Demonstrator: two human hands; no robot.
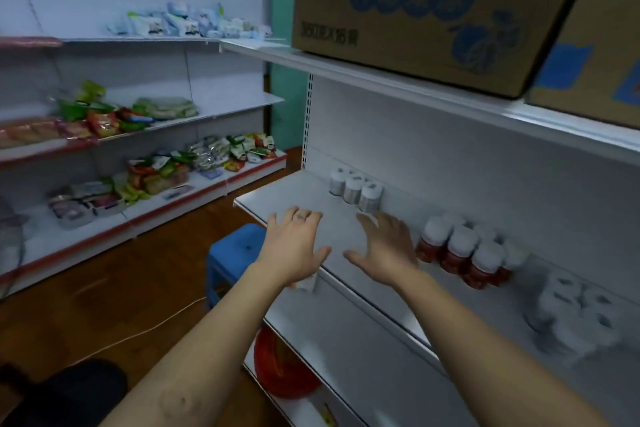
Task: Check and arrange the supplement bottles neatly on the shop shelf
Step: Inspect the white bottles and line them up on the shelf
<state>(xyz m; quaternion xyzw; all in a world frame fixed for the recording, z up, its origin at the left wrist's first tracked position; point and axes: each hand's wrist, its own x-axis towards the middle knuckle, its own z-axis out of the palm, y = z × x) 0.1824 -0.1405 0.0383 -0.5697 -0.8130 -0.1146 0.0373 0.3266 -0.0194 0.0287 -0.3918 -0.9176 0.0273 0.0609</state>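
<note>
1. The left forearm is bare and stretches forward and up from the lower left.
2. The left hand is held out back-up, with its fingers straight, slightly spread and holding nothing.
3. A small dark mark shows on one finger of the left hand; what it is cannot be told.
4. The right forearm, also bare, reaches in from the lower right and angles toward the left one.
5. The right hand is flat and back-up, its fingers straight, a little blurred and gripping nothing.
6. The two hands lie side by side at about the same height, near but not touching, with the thumbs pointing inward at each other.
</note>
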